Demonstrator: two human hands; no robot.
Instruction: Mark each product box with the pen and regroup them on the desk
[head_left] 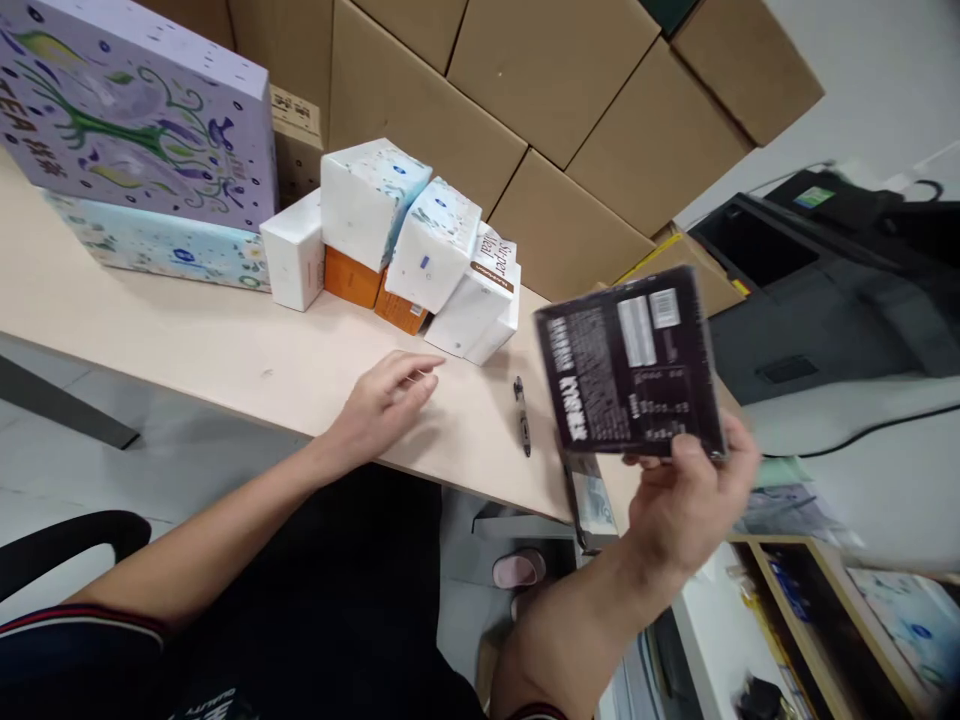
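My right hand (pixel 686 490) grips the lower right corner of a dark, flat box (pixel 626 370), thumb in front and fingers behind. The box is raised over the table's right end, its printed side with white labels and a barcode facing me. Above the table's front edge, my left hand (pixel 386 405) is empty, with its fingers stretched out and slightly apart. Beyond it stand white boxes (pixel 431 245) with pale blue tops, some stacked on small orange boxes (pixel 351 276). A black pen (pixel 522 415) lies on the tabletop between my two hands.
A purple tea box (pixel 142 120) rests on a light blue box (pixel 169 245) at the left. Brown cartons (pixel 480 110) form a wall behind the table (pixel 187 325). To the right are a black machine (pixel 817 280) and an open wooden-edged drawer unit (pixel 795 600). Pink slippers (pixel 519 569) lie below.
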